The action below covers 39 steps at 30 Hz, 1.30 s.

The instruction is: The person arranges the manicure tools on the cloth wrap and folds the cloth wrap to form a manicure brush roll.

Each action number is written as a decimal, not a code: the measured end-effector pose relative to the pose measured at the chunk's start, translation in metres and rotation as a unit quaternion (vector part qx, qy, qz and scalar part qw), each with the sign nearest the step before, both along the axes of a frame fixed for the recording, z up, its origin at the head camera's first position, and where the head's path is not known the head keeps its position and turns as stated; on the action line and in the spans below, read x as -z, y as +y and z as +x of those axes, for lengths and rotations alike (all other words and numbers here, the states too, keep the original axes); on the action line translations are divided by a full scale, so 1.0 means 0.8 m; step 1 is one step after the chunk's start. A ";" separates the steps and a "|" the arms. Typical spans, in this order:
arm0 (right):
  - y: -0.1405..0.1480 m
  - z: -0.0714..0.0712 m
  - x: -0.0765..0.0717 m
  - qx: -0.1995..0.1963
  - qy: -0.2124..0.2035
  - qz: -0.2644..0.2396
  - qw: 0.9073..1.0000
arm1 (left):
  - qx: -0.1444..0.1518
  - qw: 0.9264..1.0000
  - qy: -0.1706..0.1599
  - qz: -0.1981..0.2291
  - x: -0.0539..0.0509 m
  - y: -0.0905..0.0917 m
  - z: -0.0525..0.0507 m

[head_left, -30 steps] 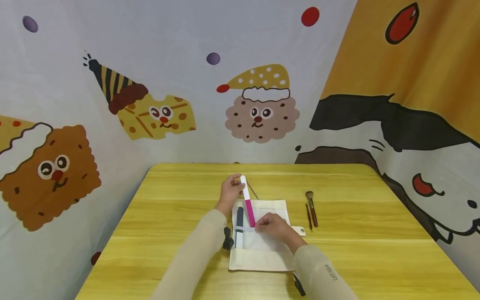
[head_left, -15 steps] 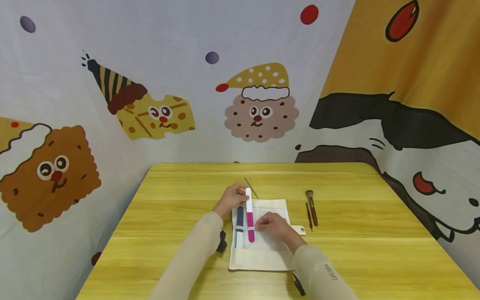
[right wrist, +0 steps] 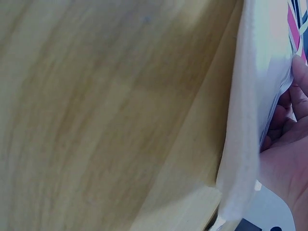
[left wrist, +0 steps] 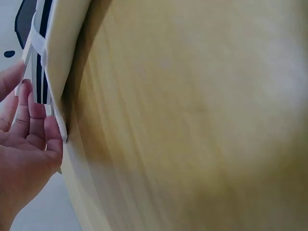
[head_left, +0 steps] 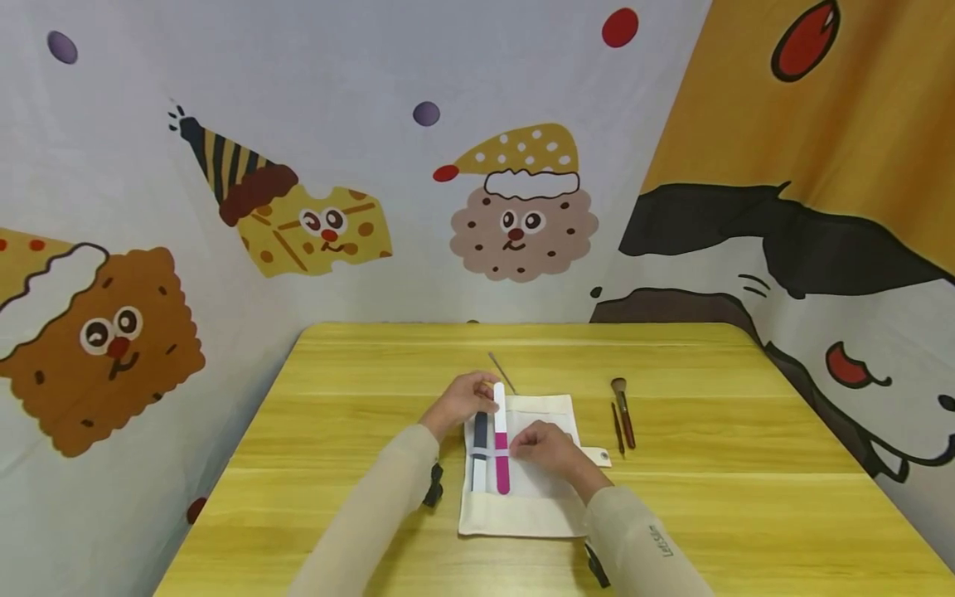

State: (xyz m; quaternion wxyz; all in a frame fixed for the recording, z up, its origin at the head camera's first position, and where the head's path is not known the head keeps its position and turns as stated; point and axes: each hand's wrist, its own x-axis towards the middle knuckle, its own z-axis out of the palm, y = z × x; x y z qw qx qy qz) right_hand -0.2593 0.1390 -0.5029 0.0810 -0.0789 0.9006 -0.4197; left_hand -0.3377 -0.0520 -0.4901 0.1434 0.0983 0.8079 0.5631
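A cream fabric roll-up pouch [head_left: 522, 516] lies unfolded on the table. My left hand [head_left: 464, 400] pinches the white upper end of a white-and-pink nail file [head_left: 503, 474] between thumb and fingers; the file passes under the pouch's pale elastic strap [head_left: 488, 453]. Just left of it, a dark grey and white file [head_left: 480, 433] sits under the same strap. My right hand [head_left: 550, 448] pinches the strap beside the pink file, its fingers curled, as the right wrist view shows with the strap [right wrist: 287, 83] at the thumb. In the left wrist view, the pouch's edge [left wrist: 65, 53] runs beside my left fingers.
A makeup brush [head_left: 622, 410] and a slim brown tool [head_left: 618, 431] lie right of the pouch. Behind its top edge lies a thin metal rod [head_left: 502, 373]. A snap tab [head_left: 599, 457] sticks out at the pouch's right side. A cartoon-printed cloth hangs behind the wooden table [head_left: 358, 497].
The pink end of the nail file has slid under the strap and down toward the pouch's lower pocket. My left hand has come down with it; my right hand has stayed at the strap.
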 end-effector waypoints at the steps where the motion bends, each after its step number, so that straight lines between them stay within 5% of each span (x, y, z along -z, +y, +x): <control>1: 0.000 -0.001 0.000 0.004 -0.005 0.003 1.000 | 0.004 1.000 0.000 -0.007 0.000 0.000 0.001; 9: -0.003 -0.004 0.002 0.025 -0.014 0.008 1.000 | 0.045 0.998 0.022 -0.036 0.005 -0.002 0.011; 16: -0.005 -0.002 0.002 0.033 -0.014 0.011 0.999 | 0.046 0.997 0.025 -0.050 0.009 -0.003 0.016; 23: -0.010 0.000 0.005 0.048 -0.006 0.006 0.999 | 0.067 0.992 0.063 -0.085 0.011 -0.008 0.021; 39: -0.010 0.003 0.006 0.043 -0.004 0.005 0.999 | 0.036 0.992 0.087 -0.089 0.011 -0.009 0.026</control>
